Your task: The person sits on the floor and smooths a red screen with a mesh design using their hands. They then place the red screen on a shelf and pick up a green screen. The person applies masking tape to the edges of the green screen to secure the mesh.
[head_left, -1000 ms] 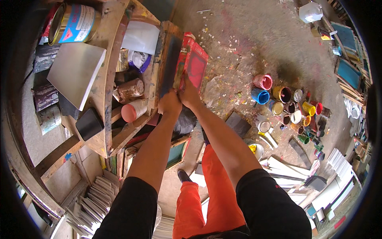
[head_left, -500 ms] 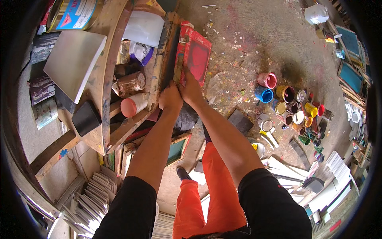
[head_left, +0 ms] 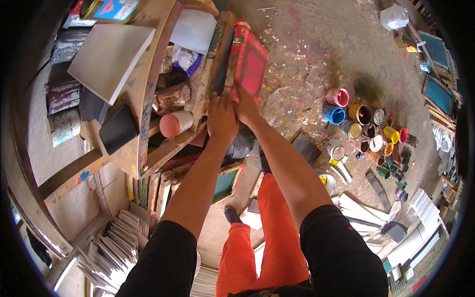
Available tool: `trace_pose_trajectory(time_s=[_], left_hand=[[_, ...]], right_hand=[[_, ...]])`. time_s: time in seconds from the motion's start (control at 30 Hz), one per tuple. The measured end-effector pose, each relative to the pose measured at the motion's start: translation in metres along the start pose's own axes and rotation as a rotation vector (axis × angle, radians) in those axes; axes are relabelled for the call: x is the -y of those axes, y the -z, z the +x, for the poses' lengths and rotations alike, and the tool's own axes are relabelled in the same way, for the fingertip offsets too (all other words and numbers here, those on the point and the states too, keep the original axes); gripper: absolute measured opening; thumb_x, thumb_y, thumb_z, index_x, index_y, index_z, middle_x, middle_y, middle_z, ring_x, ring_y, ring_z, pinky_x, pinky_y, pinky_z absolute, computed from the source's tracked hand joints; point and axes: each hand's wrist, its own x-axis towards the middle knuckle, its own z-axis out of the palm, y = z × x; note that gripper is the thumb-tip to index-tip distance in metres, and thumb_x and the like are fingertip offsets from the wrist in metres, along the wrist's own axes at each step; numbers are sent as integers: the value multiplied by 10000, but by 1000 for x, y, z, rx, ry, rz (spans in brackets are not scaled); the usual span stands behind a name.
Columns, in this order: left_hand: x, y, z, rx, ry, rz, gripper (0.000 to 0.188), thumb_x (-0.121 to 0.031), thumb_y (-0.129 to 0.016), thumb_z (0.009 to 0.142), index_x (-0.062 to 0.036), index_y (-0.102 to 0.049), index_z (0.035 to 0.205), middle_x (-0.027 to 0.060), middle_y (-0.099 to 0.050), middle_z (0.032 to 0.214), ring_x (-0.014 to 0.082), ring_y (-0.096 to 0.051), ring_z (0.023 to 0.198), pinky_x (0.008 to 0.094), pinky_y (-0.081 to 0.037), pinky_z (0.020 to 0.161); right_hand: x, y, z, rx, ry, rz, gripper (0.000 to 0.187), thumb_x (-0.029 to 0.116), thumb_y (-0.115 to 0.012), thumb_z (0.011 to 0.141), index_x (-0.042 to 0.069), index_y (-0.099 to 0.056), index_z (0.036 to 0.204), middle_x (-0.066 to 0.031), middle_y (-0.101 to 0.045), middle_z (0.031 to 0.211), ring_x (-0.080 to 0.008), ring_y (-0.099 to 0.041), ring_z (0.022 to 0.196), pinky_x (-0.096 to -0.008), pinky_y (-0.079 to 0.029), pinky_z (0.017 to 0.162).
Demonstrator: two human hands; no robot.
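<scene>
A red-edged screen printing frame with a darker smudged panel is tilted up along the right edge of the wooden bench. My right hand grips its near end; some of the fingers are hidden behind the edge. Right beside it, my left hand lies with fingers stretched out against the dark strip on the bench edge, at the frame's near left corner. The two hands almost touch.
On the bench are a flat metallic-looking panel, a black block and a pink-topped container. Open paint cans, one blue, crowd the floor at right. Stacked boards stand at lower left. Teal screens lean far right.
My left hand has gone from closed to flat with fingers extended. The view has shifted, so bench and frame appear slightly higher and further right. My right hand stays on the frame.
</scene>
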Motion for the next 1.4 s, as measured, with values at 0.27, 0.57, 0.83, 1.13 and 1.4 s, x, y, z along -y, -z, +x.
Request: trace_pose_trajectory(time_s=[0.27,0.57,0.83,1.13,1.4], left_hand=[[-19,-22,-162,-116,216,-339,832,-181,-727,887,-33,-339,1608,199,-295,1687,441,-183,1589,582,-193,1279],[70,-104,-364,-97,642,-499,797,-224,-783,877,-35,-392,1545,231,-340,1627,425,-298,1525,539,-266,1252],[140,-178,-478,126,669,-588,897,-346,-834,835,-59,-383,1555,260,-348,1618,477,-380,1468,562,-356,1201],[142,-194,-497,218,541,-471,920,-420,-828,842,-69,-354,1548,252,-458,1546,453,-502,1383,568,-408,1147],[120,-200,-522,475,252,-500,563,-411,-748,928,-41,-529,1291,252,-739,1115,420,-747,1007,518,-608,857]], right_hand=[[6,-45,-129,6,-71,102,625,101,-617,982,65,-422,1575,-259,-521,1511,-431,-531,1375,-488,-462,1117],[2,-160,-271,351,-48,-204,642,279,-713,973,77,-457,1527,-241,-554,1463,-413,-577,1322,-503,-503,1066],[9,-241,-310,489,-25,-473,757,201,-727,956,69,-329,1586,-270,-510,1511,-445,-556,1329,-505,-496,1070],[-1,-234,-341,99,-43,-453,553,129,-788,885,22,-519,1356,-241,-573,1319,-471,-605,1186,-508,-520,995],[-44,-214,-407,-334,-20,-535,865,151,-871,785,-8,-380,1479,-295,-513,1386,-486,-546,1281,-509,-498,1035]])
